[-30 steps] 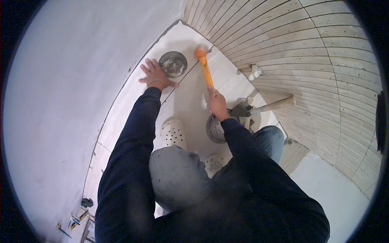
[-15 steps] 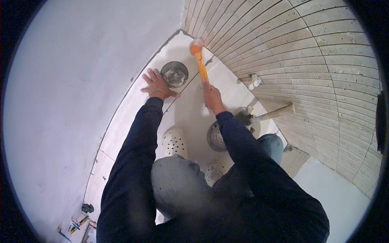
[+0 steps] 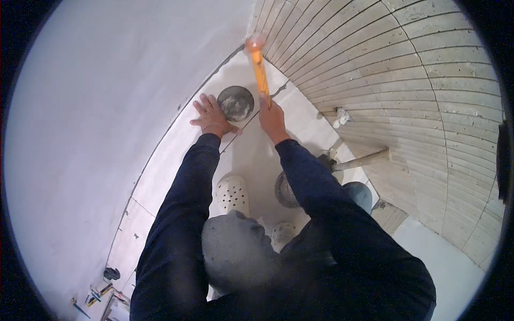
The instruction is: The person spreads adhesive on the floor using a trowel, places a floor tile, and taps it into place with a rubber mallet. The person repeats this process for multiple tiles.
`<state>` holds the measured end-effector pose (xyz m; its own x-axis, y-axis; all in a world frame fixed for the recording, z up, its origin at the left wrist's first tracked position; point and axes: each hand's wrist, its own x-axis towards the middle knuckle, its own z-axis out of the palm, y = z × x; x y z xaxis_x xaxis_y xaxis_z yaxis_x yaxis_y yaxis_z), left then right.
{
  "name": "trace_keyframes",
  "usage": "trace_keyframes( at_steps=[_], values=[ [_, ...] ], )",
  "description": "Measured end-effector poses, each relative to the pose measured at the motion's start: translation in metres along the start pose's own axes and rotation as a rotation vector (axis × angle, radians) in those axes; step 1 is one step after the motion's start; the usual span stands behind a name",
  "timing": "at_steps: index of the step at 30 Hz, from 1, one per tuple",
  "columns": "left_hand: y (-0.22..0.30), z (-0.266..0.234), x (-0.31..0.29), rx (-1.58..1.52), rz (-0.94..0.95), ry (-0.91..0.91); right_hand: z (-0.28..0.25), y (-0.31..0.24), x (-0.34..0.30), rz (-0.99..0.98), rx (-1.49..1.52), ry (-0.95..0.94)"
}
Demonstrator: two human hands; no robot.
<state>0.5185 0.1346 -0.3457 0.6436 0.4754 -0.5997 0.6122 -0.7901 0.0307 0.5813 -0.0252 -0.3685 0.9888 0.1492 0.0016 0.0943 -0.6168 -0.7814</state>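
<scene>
My right hand (image 3: 274,119) is closed around the orange handle of a mallet (image 3: 260,75). The mallet's pinkish, rounded head is blurred and sits over the far corner of the white floor tiles (image 3: 230,72). My left hand (image 3: 212,115) lies spread flat on the tile, fingers apart. Just right of its fingers is a round hole (image 3: 235,104) with a rough grey bottom. A dark joint line runs between the tiles, close to my left thumb.
On the right rises a wall of narrow beige tile strips (image 3: 385,80), with a white lump (image 3: 341,117) near its foot. A wooden-handled tool (image 3: 360,160) leans there, beside a dark round object (image 3: 287,190) partly under my right arm. Hand tools (image 3: 95,295) lie at lower left.
The mallet head has moved slightly left and farther away, with my right hand shifting left too. My left hand stays flat by the hole, while the whole view has shifted a little.
</scene>
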Motion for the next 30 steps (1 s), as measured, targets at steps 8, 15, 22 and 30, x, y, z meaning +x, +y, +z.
trace_keyframes(
  at_steps=[8,15,22,30],
  values=[
    [0.003,-0.003,-0.004,0.056,-0.061,-0.049,-0.013,-0.006,0.004,0.225,0.006,-0.33],
    [0.012,-0.007,-0.005,0.08,-0.074,-0.041,-0.016,-0.011,-0.006,-0.014,-0.025,0.037],
    [0.008,-0.005,-0.007,0.09,-0.082,-0.077,-0.034,-0.002,-0.025,0.238,-0.039,-0.182],
    [0.009,0.001,-0.005,0.089,-0.057,-0.041,-0.061,0.01,-0.048,0.344,0.046,-0.22]
  ],
)
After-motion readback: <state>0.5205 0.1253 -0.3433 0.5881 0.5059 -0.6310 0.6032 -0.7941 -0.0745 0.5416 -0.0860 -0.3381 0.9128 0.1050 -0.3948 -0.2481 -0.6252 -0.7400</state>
